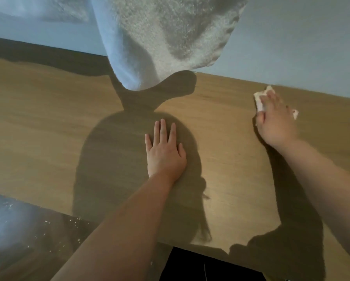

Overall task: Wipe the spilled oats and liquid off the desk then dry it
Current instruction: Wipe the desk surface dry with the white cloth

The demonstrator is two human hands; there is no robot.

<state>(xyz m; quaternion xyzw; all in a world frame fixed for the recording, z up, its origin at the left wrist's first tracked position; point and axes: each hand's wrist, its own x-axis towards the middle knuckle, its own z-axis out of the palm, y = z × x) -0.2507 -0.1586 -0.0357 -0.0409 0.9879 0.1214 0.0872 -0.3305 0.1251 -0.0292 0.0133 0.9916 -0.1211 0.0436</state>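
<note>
From my remote seat I see both bare forearms reaching out over the wooden tabletop [48, 122]. The left hand [164, 153] lies palm-down near the middle of it, wrist straight. Its fingers [163, 130] are extended and only slightly spread, and the thumb is out to the side. It holds nothing.

The right arm stretches further, up and to the right, with the right hand [275, 120] pressed down on a white wiping cloth [260, 98]. The cloth sits on the tabletop close to the far edge, just beside the grey wall [301, 37]. The right hand's fingers lie over the cloth, fairly straight and close together. White corners of the cloth poke out past the fingertips and on the little-finger side. That hand is blurred, so I cannot tell whether the thumb curls under the cloth.

A pale towel [149, 37] hangs at the top, its lower end over the far edge. Pale specks [74, 220] dot the dark floor at lower left.
</note>
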